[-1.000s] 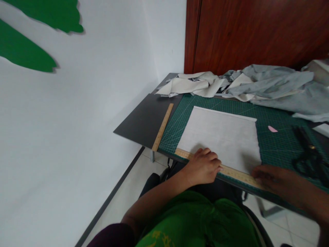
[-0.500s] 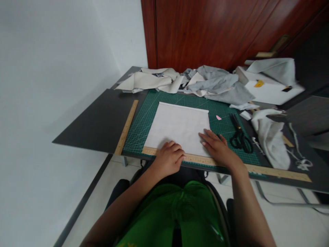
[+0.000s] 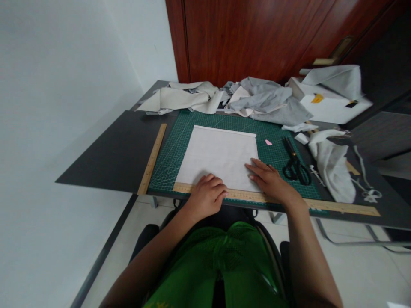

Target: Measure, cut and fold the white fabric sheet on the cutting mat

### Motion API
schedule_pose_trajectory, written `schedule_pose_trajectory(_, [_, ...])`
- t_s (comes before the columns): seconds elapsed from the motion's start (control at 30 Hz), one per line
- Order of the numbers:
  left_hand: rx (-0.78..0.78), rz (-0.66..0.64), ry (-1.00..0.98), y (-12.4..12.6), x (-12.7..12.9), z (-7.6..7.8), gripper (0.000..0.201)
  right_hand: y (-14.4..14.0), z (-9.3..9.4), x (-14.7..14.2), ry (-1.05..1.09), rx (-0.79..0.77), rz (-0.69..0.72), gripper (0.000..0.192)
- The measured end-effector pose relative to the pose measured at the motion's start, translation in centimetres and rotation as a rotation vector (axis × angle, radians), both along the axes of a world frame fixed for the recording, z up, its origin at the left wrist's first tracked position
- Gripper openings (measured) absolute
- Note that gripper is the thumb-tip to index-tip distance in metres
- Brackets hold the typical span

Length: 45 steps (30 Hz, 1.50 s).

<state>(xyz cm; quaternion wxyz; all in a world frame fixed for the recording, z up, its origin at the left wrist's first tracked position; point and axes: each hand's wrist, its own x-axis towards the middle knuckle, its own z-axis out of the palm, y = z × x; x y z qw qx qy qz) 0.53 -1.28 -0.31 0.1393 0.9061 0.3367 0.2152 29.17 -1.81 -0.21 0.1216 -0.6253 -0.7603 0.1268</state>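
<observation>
A pale rectangle of fabric [image 3: 221, 156] lies flat on a green cutting mat [image 3: 272, 154], with a narrow folded strip along its far edge. Along its near edge runs a long wooden ruler [image 3: 340, 206] that reaches out to the right. My left hand [image 3: 209, 194] has its fingers curled over the ruler and the fabric edge, gripping there. My right hand [image 3: 269, 182] rests flat, fingers spread, over the fabric's right side, with its heel across the ruler. Black scissors [image 3: 296, 164] lie closed to the right of that hand, and a small pink chalk-like piece [image 3: 268, 142] sits beyond.
A second wooden ruler [image 3: 152, 158] lies along the mat's left side. Crumpled cream cloth [image 3: 181, 98] and grey cloth [image 3: 263, 96] line the back of the dark table [image 3: 105, 149]. A white box [image 3: 334, 102] stands at back right; a cloth scrap [image 3: 334, 164] lies nearer.
The whole view has shifted slightly, so the table sits a little further left and higher. Both hands keep practically the same places on the fabric and ruler.
</observation>
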Motion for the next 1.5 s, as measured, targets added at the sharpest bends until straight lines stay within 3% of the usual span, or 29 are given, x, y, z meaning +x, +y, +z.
schedule_pose_trajectory(0.17, [0.009, -0.009, 0.003, 0.1, 0.0, -0.1, 0.013, 0.0, 0.3, 0.2, 0.000, 0.030, 0.009, 0.047])
schedule_pose_trajectory(0.3, [0.002, -0.006, 0.003, 0.1, 0.0, -0.1, 0.013, -0.5, 2.1, 0.0, 0.039, 0.083, 0.028, 0.037])
schedule_pose_trajectory(0.5, [0.006, -0.001, -0.006, 0.1, 0.1, 0.0, 0.014, -2.2, 5.0, -1.1, 0.215, -0.245, 0.186, 0.020])
schedule_pose_trajectory(0.7, [0.011, 0.001, -0.003, 0.1, 0.2, 0.1, 0.014, -2.3, 4.7, -1.3, 0.208, -0.308, 0.178, 0.029])
schedule_pose_trajectory(1.5, [0.023, 0.006, -0.052, 0.0, 0.2, -0.1, 0.014, -2.0, 4.7, -1.0, 0.255, -0.377, 0.165, 0.029])
